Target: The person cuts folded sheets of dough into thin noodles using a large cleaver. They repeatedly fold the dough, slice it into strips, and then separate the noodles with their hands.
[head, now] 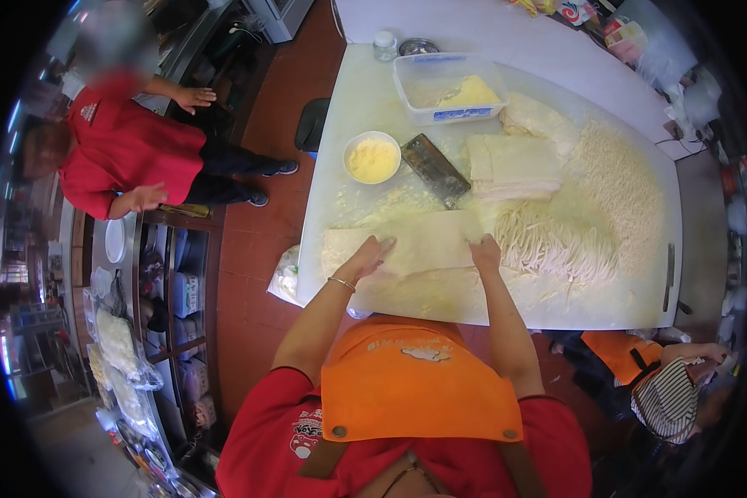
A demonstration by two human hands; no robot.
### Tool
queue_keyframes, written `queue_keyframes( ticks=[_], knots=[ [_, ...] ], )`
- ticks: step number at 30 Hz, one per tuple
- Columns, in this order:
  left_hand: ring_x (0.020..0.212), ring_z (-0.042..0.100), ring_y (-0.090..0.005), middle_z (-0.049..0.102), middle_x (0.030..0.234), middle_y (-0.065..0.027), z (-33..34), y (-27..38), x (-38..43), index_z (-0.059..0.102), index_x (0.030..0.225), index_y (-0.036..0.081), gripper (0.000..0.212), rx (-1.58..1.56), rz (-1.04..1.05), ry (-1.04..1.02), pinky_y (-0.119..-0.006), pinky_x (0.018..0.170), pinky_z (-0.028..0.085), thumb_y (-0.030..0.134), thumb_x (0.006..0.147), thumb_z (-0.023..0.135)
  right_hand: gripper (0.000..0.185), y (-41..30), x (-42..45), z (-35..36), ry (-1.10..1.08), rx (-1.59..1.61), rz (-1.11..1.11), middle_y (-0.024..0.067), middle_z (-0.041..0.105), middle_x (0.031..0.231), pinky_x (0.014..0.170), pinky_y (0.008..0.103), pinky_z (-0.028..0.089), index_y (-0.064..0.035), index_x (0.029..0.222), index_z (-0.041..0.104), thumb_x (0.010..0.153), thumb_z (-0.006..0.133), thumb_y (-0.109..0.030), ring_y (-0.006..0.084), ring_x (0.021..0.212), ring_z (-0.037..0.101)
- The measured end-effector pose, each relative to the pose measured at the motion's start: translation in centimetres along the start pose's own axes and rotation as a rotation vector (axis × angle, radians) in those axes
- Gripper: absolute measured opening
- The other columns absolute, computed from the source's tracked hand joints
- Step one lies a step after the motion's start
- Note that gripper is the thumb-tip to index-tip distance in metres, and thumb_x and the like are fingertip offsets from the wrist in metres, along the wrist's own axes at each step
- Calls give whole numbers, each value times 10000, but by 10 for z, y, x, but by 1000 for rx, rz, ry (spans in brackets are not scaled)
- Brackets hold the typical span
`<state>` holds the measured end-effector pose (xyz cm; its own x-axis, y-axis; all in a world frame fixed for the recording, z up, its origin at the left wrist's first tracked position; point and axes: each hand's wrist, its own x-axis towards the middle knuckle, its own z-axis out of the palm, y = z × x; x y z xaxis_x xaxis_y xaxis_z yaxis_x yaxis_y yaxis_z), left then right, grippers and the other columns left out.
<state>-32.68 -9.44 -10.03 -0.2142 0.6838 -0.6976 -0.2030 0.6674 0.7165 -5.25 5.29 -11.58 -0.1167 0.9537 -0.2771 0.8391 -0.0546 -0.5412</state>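
A long, pale, flour-dusted dough sheet (426, 239) stretches across the white worktop in front of me. The fingers of my left hand (370, 254) grip it left of its middle. At its right end, my right hand (486, 252) holds the edge. Cut noodles (557, 243) lie in a loose heap just right of my right hand. Beyond the sheet rests a broad dark cleaver-like blade (436, 169), tilted across the worktop. Folded dough layers (513, 167) are stacked to its right. My fingertips are partly hidden against the dough.
A white bowl of yellow flour (372, 159) and a clear plastic tub (451, 112) with more flour stand farther back. Loose crumbly flour (622, 193) spreads at right. A red-shirted person (137, 146) stands left beyond the worktop; another person (660, 386) is at lower right.
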Motion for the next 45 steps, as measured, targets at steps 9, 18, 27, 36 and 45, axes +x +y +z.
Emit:
queue_keyframes(
  ticks=[9, 18, 27, 36, 45],
  knots=[
    [770, 532, -136, 581, 879, -51, -85, -7, -49, 525, 1112, -39, 527, 167, 9, -172, -306, 633, 440, 434, 901, 622, 299, -23, -59, 29, -67, -74, -191, 210, 633, 868, 769, 480, 474, -30, 927, 555, 803, 673, -275, 399, 874, 605],
    [663, 522, -108, 608, 838, -31, -82, -28, -41, 579, 1121, -15, 348, -9, 56, -7, -267, 567, 437, 298, 974, 537, 246, -29, -51, 57, 203, -117, -93, 184, 618, 888, 757, 467, 466, -33, 946, 550, 794, 672, -182, 384, 889, 589],
    [768, 627, -234, 665, 908, -140, -106, -41, -35, 607, 1058, -43, 455, 170, 179, 32, -354, 681, 500, 393, 933, 583, 215, -60, -32, 57, 116, -91, -199, 216, 610, 958, 793, 465, 475, -19, 1020, 574, 826, 556, -110, 369, 947, 587],
    [811, 628, -433, 639, 842, -280, -79, -75, -40, 616, 920, -49, 482, 794, 414, 377, -503, 741, 492, 428, 901, 549, 550, -51, -36, 73, -33, -86, -234, 299, 636, 943, 816, 464, 475, 81, 972, 612, 788, 691, -432, 440, 945, 609],
    [795, 627, -434, 635, 830, -268, -61, -43, -42, 553, 938, -38, 325, 722, 493, 488, -505, 715, 491, 280, 945, 485, 383, -51, 11, 52, 115, -52, -645, 260, 627, 984, 812, 472, 463, 46, 1093, 577, 857, 636, -250, 440, 903, 583]
  ],
)
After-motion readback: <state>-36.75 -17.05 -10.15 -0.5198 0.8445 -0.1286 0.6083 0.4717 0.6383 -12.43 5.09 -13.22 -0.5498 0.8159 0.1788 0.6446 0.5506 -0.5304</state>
